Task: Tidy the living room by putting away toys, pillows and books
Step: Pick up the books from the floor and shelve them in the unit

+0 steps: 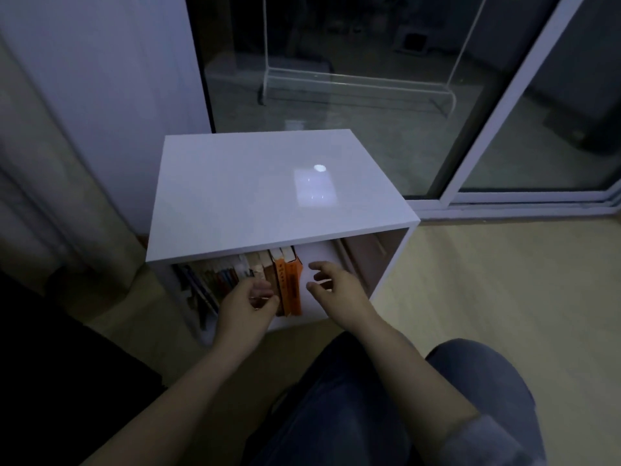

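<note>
A low white cabinet is seen from above, its open front turned toward the viewer. Inside its single compartment a row of books is stood upright, packed against the cabinet's left wall and filling the left and middle of the opening. The row is closed on its right by two orange books, beyond which the right part of the compartment is left bare up to the cabinet's right wall.

The left hand is held just in front of the cabinet's opening, level with the brown spines beside the orange books. Its fingers are loosely curled with the thumb brought near them. They are blurred and overlap the spines, so whether a book is pinched or only touched cannot be told.

The right hand is held in front of the bare right part of the compartment, just right of the orange books. Its fingers are spread and slightly bent, thumb apart, and nothing is held in them. No contact with the books can be made out.

A soft light reflection is carried on the cabinet's glossy top. Behind the cabinet a glass sliding door is set in white frames, and a white rack is seen through the pane. To the cabinet's right pale wooden floor is spread. Nearer than the cabinet, knees in blue jeans are seen below the forearms.
</note>
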